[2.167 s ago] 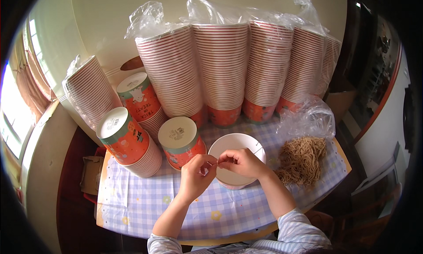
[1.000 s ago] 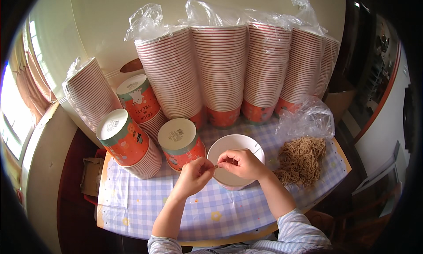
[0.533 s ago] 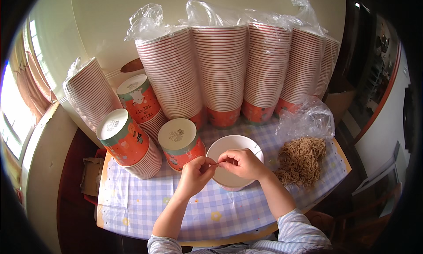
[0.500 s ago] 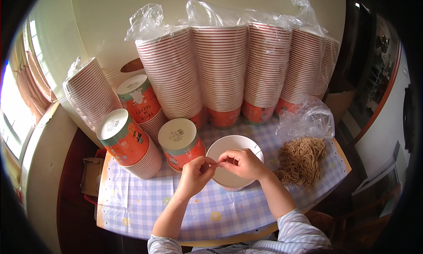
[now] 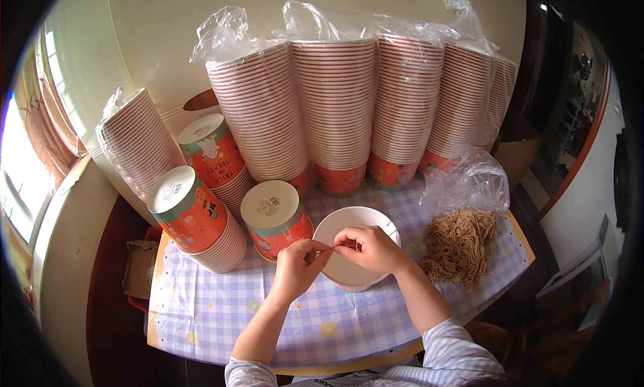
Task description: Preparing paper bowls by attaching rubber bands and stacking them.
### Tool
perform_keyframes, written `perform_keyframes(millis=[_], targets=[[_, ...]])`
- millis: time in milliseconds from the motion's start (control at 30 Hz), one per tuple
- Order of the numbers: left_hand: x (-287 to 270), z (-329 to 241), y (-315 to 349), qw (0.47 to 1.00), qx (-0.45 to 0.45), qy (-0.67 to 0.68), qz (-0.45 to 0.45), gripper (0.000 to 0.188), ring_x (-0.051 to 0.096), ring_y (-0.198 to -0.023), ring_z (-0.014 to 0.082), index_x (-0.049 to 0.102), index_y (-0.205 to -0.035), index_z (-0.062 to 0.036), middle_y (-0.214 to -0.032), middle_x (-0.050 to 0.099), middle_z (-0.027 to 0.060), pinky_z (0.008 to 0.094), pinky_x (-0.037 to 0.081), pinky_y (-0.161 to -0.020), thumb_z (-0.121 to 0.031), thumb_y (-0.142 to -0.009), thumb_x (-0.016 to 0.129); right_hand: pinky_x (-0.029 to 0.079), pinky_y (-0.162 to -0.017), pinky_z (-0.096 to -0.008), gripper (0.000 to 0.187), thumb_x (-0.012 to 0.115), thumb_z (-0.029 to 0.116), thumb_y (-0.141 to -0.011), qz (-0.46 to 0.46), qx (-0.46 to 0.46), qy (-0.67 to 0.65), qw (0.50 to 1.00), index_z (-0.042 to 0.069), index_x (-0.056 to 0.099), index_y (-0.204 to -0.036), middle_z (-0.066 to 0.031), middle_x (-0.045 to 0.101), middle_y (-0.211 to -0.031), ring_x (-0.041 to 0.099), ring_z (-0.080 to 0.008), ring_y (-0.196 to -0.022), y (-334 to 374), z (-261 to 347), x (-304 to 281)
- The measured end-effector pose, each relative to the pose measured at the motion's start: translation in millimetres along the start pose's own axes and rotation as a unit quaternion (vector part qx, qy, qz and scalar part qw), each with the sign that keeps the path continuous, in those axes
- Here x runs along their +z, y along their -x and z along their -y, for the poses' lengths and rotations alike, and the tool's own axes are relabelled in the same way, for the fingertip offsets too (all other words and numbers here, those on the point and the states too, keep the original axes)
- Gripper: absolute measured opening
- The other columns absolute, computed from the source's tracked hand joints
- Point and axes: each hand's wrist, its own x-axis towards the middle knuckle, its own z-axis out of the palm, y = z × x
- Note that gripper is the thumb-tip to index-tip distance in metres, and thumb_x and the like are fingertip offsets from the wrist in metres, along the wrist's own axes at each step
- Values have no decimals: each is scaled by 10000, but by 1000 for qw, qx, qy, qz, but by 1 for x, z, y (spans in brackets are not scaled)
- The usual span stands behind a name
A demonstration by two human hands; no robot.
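A white-lined paper bucket [image 5: 355, 273] stands mouth up on the table in front of me, with a small dark mark on its inner wall near the right rim. Over its near left side, my left hand [image 5: 298, 265] and my right hand [image 5: 371, 249] meet, fingertips almost touching. Both pinch a thin strand that looks like brown string; my fingers hide most of it. To the right lies a tangled heap of brown string [image 5: 463, 245]. Just left of the bucket, an upside-down orange and green paper bucket [image 5: 272, 204] stands close to my left hand.
Tall stacks of paper buckets in clear plastic [image 5: 335, 105] line the back of the table. More upside-down bucket stacks [image 5: 194, 216] stand at the left. A crumpled clear bag [image 5: 466, 182] lies behind the string heap. The checked tablecloth [image 5: 322, 326] spreads toward me.
Both hands stay pinched together over the bucket; my fingers have shifted only slightly. Nothing else has moved.
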Motion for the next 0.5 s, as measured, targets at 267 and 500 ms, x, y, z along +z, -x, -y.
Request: perform_keyframes(millis=[267, 500], targets=[[-3, 5, 0, 1000, 1, 19, 24, 111, 562, -560, 70, 626, -822, 18, -619, 603, 64, 226, 461, -532, -69, -753, 632, 458, -572, -240, 74, 615, 46, -788, 8, -3, 12, 1000, 11, 565, -830, -50, 621, -728, 579, -103, -639, 0, 0, -1], [-1, 7, -1, 1000, 9, -6, 19, 107, 445, -468, 48, 622, -822, 10, -529, 521, 24, 222, 366, -441, -64, -745, 616, 447, -561, -312, 81, 592, 73, -793, 27, -31, 22, 999, 20, 540, -827, -92, 608, -731, 589, -212, -626, 0, 1, -2]])
